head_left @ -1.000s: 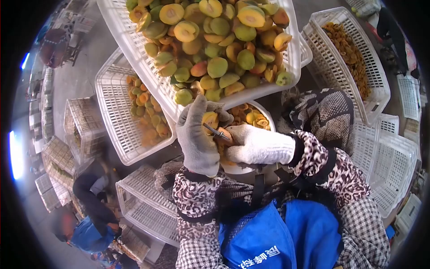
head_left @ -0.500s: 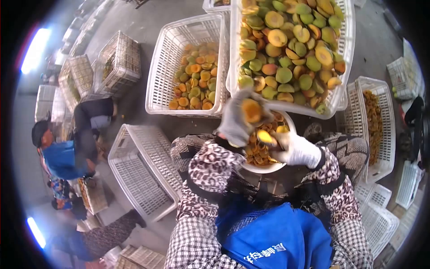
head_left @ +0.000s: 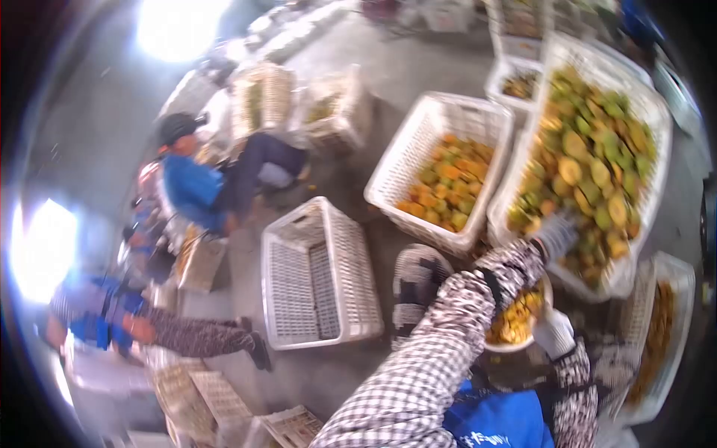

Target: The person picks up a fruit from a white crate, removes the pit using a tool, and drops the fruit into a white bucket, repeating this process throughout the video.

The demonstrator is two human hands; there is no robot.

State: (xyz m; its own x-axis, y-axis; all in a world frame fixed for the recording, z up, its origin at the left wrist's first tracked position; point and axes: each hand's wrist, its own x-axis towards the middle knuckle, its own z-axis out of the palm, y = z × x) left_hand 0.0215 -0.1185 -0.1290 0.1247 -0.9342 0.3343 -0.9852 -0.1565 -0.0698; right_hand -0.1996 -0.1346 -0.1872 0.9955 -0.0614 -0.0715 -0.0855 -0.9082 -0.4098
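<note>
My left hand (head_left: 556, 234), in a grey glove, reaches onto the pile of halved apricots (head_left: 590, 160) in the large white crate (head_left: 648, 250). Its fingers are blurred among the fruit, and any grip is hidden. My right hand (head_left: 554, 334), in a white glove, is beside the right rim of a white bowl (head_left: 510, 347) between my knees. Its fingers look curled, but what they hold cannot be made out. Yellow-orange fruit pieces (head_left: 517, 317) fill the bowl, partly covered by my left sleeve.
Another white crate (head_left: 403, 168) holds orange and green apricot halves. Left of my knee stands a bare-bottomed crate (head_left: 295, 287). At right is a crate (head_left: 676, 336) of orange-brown pieces. A seated person in blue (head_left: 190, 187) and another person's outstretched leg (head_left: 198, 332) are at left.
My view has swung left. My left hand has gone from above the bowl, where it held an apricot half, to the large crate. My right hand has stayed by the bowl.
</note>
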